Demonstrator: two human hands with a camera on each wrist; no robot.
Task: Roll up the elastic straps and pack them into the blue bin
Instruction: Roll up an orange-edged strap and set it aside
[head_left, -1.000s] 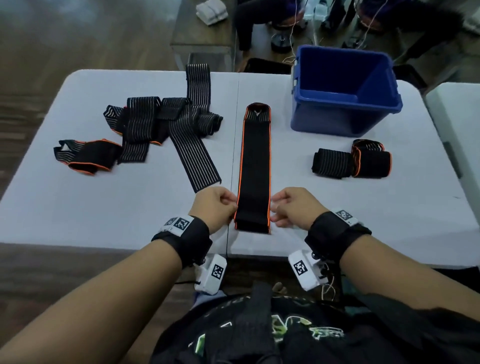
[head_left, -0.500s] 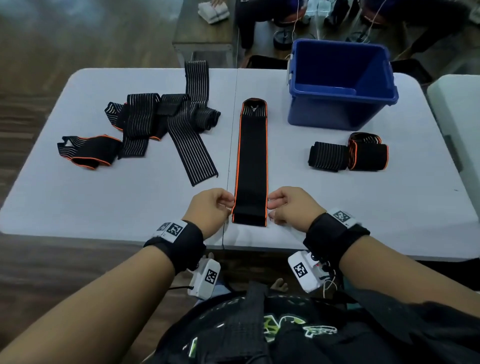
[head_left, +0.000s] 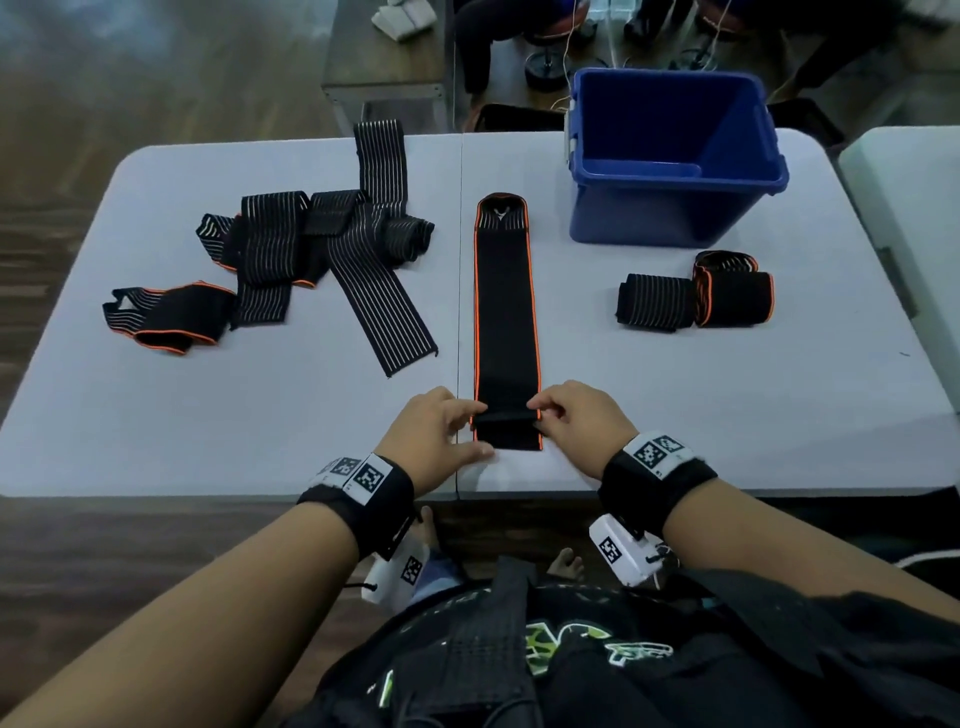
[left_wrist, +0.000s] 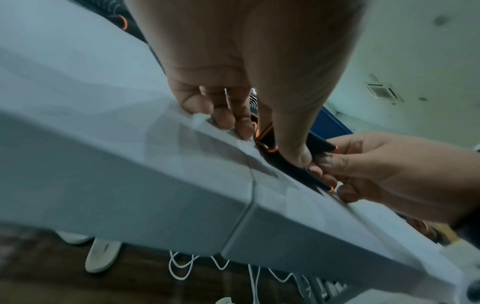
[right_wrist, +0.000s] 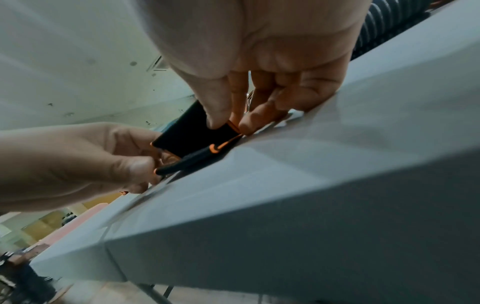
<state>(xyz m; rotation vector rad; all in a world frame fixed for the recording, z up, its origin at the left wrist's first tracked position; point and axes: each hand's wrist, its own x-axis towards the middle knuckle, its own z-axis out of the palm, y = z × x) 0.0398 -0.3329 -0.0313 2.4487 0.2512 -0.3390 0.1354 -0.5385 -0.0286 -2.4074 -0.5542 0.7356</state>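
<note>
Left hand (head_left: 434, 434) and right hand (head_left: 579, 421), fingers (right_wrist: 221, 115) pinching.

White folding table (head_left: 675, 415), centre seam running front to back. Directly on it: blue bin (head_left: 670, 208) at far right; one orange-edged black strap (head_left: 506, 312) laid flat and straight just right of the seam; two rolled straps (head_left: 693, 299) side by side, touching, in front of the bin; a loose heap of striped straps (head_left: 322, 249) at left, with a folded orange-trimmed strap (head_left: 171, 317) beside it.
</note>
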